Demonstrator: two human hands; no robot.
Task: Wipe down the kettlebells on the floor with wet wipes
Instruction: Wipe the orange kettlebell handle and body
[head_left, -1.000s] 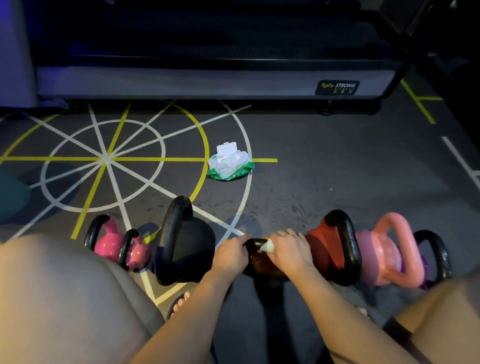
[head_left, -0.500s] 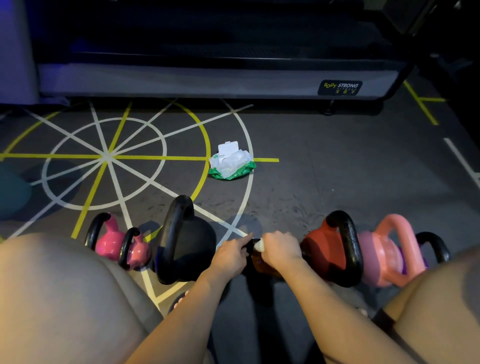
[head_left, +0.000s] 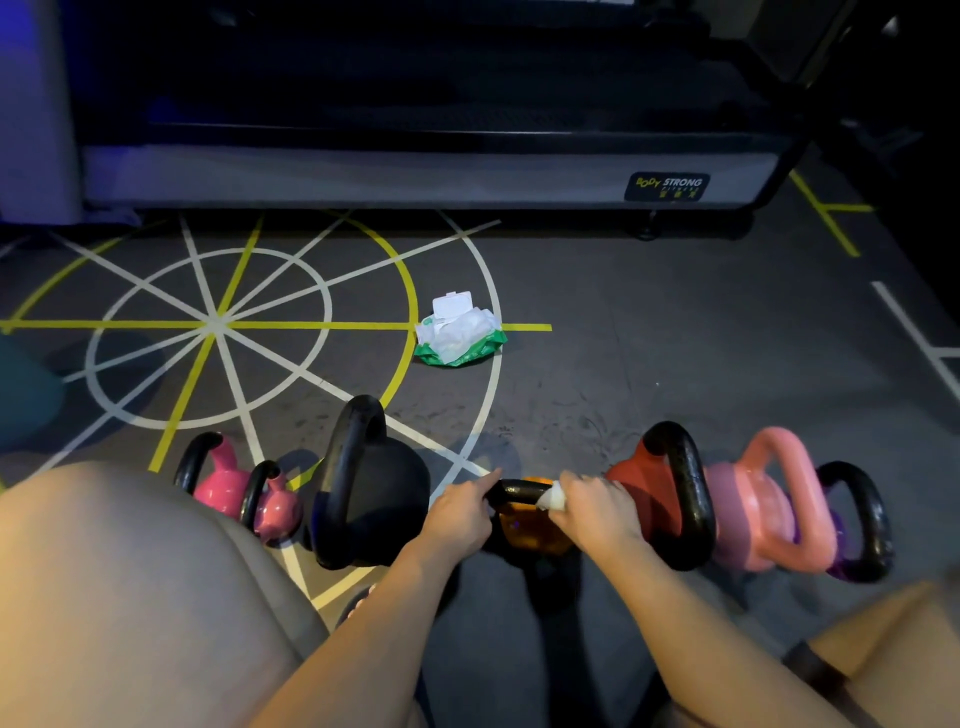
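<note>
one orange kettlebell: left hand grips handle, right hand clutches wipe; label reads "body strong".

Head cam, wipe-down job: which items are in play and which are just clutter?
In the job: orange kettlebell, left hand gripping its handle; wipe in right hand, on that handle; wet wipes pack; black kettlebell; red kettlebell; large pink kettlebell; purple kettlebell; two small pink kettlebells.

Lying about: treadmill; floor markings; teal object at left edge.

Left hand curled, forefinger out; right hand clenched.
</note>
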